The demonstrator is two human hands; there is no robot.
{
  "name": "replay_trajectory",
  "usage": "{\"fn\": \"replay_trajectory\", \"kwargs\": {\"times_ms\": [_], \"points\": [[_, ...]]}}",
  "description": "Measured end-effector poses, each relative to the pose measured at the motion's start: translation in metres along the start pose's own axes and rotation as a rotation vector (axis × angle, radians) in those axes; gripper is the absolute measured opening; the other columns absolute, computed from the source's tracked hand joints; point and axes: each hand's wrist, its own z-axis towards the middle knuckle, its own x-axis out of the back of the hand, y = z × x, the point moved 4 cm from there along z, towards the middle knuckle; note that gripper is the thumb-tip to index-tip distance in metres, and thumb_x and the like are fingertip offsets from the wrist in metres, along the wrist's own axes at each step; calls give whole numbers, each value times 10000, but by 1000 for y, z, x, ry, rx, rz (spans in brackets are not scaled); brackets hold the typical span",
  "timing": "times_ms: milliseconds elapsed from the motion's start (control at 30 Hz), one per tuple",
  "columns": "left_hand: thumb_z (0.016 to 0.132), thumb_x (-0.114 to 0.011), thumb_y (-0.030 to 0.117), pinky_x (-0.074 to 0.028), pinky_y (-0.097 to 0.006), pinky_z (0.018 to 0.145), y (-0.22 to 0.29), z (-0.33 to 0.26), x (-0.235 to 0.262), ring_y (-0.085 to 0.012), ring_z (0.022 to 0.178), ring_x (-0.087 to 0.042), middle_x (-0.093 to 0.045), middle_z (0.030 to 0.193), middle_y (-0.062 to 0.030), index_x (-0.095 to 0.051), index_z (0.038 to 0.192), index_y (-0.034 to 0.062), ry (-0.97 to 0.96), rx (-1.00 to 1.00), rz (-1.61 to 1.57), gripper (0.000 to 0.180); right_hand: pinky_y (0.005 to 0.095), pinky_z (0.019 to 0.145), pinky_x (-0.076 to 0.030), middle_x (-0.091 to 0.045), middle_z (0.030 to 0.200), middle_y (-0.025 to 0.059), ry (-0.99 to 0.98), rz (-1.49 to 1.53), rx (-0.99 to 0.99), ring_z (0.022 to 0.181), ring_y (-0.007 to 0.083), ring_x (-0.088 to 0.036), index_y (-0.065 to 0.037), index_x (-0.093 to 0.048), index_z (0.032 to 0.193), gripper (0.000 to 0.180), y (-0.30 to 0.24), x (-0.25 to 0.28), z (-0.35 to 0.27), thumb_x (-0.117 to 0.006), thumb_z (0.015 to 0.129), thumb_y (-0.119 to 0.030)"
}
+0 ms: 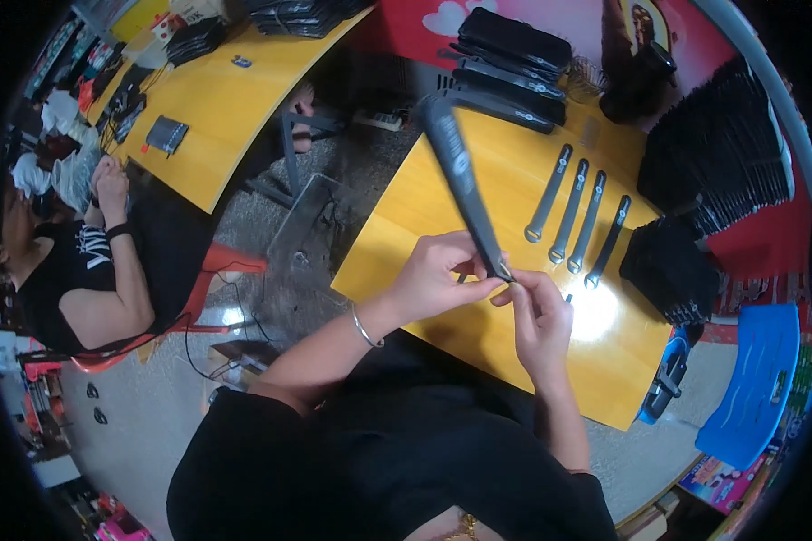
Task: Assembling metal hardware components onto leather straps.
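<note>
Over the yellow table (388, 248), I hold up a long dark grey strap (465, 185) with pale print. Its wide end rises away from me and its narrow end is between my hands. My left hand (438, 275), a bangle at its wrist, pinches the strap near the narrow end. My right hand (539, 316) is closed at the tip, fingers pressed together around a small metal-looking bit there; its exact shape is too small to make out. To the right, several similar straps (583, 216) lie side by side on the table, each with a slotted end nearer me.
Black bundles (514, 68) lie stacked at the table's far edge. Tall piles of black flat items (708, 149) stand at right, beside a blue plastic chair (753, 383). Leftward, a co-worker (99, 261) sits by another yellow table (216, 117). Cables lie on the floor between.
</note>
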Motion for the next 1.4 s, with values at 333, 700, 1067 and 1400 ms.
{"fn": "replay_trajectory", "kwargs": {"times_ms": [333,700,1067,1400], "points": [[848,-581,177,-461,-399,576,3,-17,-23,-328,634,-600,-599,683,-181,-610,720,-21,-268,232,290,237,290,612,-517,-682,800,107,172,-506,223,693,208,-677,-28,-663,933,154,-8,26,17,-602,818,55],[986,-391,116,-471,-212,564,-40,-24,-16,-95,669,-548,-565,829,-53,-437,1140,59,184,413,-754,171,303,554,-503,-639,703,74,-195,-676,341,626,214,-649,-58,-642,990,243,-49,14,-7,-686,756,-11],[997,-408,247,-232,-178,390,-29,-33,-26,-47,455,-292,-346,638,34,-454,1087,121,-118,888,-1122,161,290,751,-526,-686,958,128,-59,155,188,875,204,-665,-5,-692,946,189,-4,8,10,-627,780,59],[984,-458,217,-192,-163,386,-61,-74,84,-6,460,-259,-299,616,88,-473,995,98,-261,1010,-658,120,136,536,-404,-691,944,113,650,160,426,646,19,-575,-34,-631,1051,157,-24,168,60,-538,925,-46]]}}
